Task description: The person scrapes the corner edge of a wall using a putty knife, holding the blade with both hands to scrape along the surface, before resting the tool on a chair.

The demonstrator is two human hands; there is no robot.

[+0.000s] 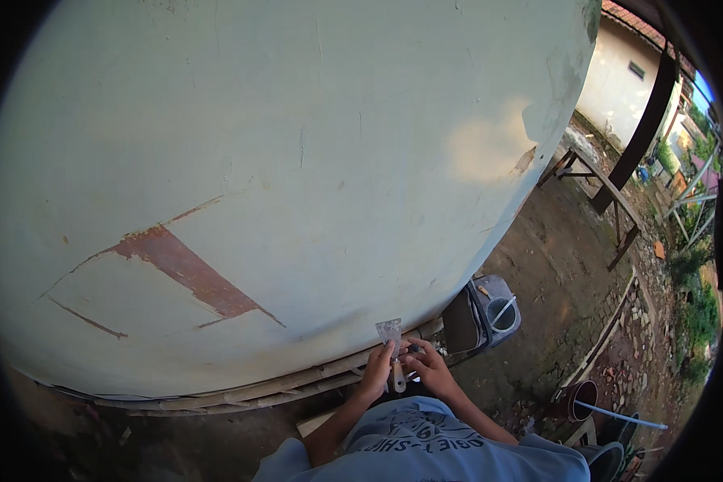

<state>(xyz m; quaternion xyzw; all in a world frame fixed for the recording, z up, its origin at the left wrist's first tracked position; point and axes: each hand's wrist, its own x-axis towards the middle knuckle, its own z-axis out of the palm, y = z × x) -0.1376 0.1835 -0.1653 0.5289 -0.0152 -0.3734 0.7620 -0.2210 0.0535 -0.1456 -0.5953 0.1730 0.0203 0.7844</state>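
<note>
"Where's the putty knife point(390, 328)?"

"Just in front of the wall point(321, 185), blade pointing toward it. The left hand point(375, 372) is clamped on it; the right hand point(430, 368) curls beside the handle, and I can't tell whether its fingers grip anything."

"Any writing?"

"Dark printed lettering with a graphic on the blue T-shirt point(458, 456), also in front of the wall."

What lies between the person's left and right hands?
Between the left hand and the right hand, the head view shows the pale handle of a scraper.
</note>
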